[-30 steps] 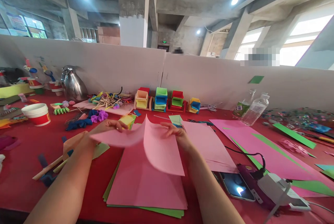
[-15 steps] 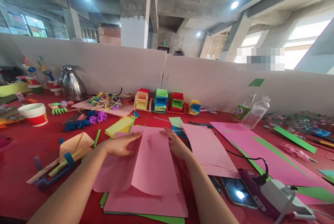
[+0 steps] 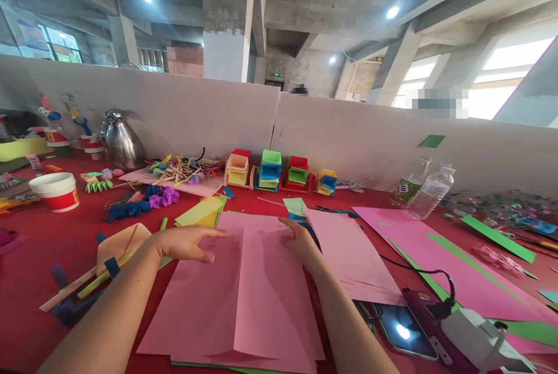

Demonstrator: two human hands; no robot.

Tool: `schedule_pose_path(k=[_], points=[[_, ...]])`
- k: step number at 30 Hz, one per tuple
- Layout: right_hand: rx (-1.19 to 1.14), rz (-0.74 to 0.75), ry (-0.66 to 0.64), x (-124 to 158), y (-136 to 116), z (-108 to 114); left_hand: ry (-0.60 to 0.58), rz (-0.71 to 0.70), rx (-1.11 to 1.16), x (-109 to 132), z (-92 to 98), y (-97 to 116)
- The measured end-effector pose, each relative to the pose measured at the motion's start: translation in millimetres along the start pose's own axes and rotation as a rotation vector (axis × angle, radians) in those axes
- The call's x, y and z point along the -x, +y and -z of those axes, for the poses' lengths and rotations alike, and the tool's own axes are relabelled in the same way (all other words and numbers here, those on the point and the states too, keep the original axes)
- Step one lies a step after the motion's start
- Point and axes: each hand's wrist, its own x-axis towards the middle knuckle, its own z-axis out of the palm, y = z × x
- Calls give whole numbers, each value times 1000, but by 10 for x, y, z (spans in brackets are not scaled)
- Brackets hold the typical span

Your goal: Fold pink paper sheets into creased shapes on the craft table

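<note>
Red table (image 3: pixel 52 246), creased sheet (image 3: pixel 218 295) beneath hands (image 3: pixel 183 243) (image 3: pixel 302 246)

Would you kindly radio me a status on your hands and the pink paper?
Left hand open, right hand open, both at the far half of the creased pink sheet. Lies over other paper, crease raised. Close on the right: pink stack, phone.
</note>
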Motion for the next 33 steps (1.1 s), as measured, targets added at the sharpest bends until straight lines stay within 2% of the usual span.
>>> schedule_pose_path(k=[4, 8, 13, 17, 21, 23, 29, 33], points=[[130, 43, -11, -23, 1, -16, -34, -90, -111, -171, -115, -41], [315, 12, -56, -44, 15, -53, 35, -6, -249, -359, -402, -77], [390, 9, -83, -41, 27, -50, 145, 51, -411, -381, -645, -107], [457, -41, -84, -38, -18, -34, 217, 41, -495, -387, -687, -119], [736, -30, -130, -23, -134, -23, 299, -35, -566, -428, -688, -126], [798, -10, -150, -1, -170, -10, 315, -55, -591, -443, -677, -118], [669, -28, -115, 70, -120, 45, 312, -61, -625, -475, -660, -69], [664, 4, -129, 87, -105, 49, 335, -44, -614, -497, -716, -124]])
